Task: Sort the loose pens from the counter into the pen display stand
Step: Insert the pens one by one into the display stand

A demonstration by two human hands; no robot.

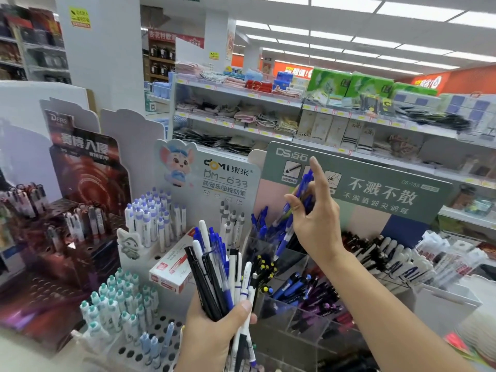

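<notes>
My left hand (214, 326) grips a thick bunch of loose pens (218, 267), black, blue and white, pointing upward in front of me. My right hand (315, 218) is raised higher and pinches a few blue pens (298, 208) tilted over the back compartments of the clear pen display stand (292, 312). Its index finger sticks up straight. The stand's compartments hold blue pens at the back, black ones with yellow tips in the middle and dark blue and purple ones further front.
A white Domi stand (161, 218) with purple-capped and teal-capped pens fills the left, with a red-and-white pen box (171, 267) lying on it. A dark red stand (75, 232) sits further left. White-and-black pens (389, 256) stand at right. Store shelves run behind.
</notes>
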